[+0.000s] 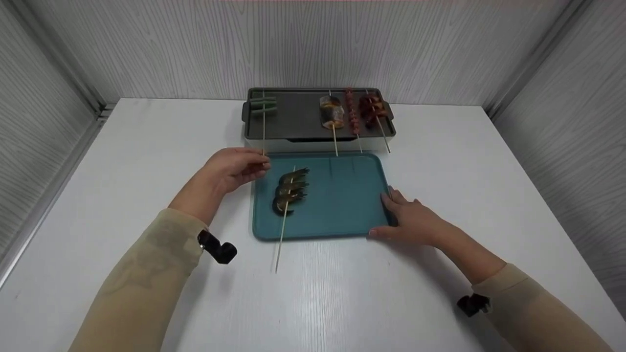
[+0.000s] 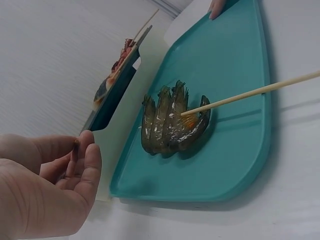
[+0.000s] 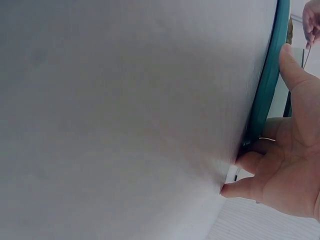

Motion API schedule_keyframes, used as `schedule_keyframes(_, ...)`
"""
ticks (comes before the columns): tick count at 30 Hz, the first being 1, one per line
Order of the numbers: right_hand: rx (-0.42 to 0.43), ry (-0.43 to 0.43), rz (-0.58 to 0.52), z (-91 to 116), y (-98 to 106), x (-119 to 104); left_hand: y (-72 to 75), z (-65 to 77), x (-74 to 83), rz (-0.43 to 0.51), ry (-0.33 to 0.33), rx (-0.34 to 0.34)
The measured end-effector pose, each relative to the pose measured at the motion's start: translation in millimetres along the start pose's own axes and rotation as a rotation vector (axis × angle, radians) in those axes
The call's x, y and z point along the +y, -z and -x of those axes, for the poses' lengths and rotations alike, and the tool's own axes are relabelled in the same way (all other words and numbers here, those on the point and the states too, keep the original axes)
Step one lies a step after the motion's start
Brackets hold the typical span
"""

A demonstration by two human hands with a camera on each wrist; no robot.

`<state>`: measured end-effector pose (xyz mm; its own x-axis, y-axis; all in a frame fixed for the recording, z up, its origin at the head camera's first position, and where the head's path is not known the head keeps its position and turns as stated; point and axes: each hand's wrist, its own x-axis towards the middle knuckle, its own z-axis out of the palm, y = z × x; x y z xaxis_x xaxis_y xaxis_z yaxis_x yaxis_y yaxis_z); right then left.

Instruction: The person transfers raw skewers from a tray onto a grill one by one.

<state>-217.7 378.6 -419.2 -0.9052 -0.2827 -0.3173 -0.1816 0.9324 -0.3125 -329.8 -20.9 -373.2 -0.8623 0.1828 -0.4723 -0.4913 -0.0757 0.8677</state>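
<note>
In the head view my left hand pinches the lower end of a wooden skewer threaded through green vegetable pieces, which lie on the left of a dark grill plate. A teal tray sits in front of the grill. On its left side lies a skewer of shrimp, its stick reaching past the front rim. My right hand touches the tray's front right corner, thumb at the front rim and fingers spread along the right side. In the left wrist view, thumb and fingertips meet on the stick's end.
On the grill's right half lie a skewer with a fish-like chunk, a skewer of small red pieces and one of dark red pieces. Their sticks overhang the front edge. A white table lies beneath, with panelled walls behind and beside.
</note>
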Motion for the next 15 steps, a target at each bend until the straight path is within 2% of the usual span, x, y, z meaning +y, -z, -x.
schedule_keyframes(15, 0.01, 0.008, -0.005, 0.9, -0.6, 0.9, 4.8, -1.3, -2.3, -0.01, -0.024, -0.012)
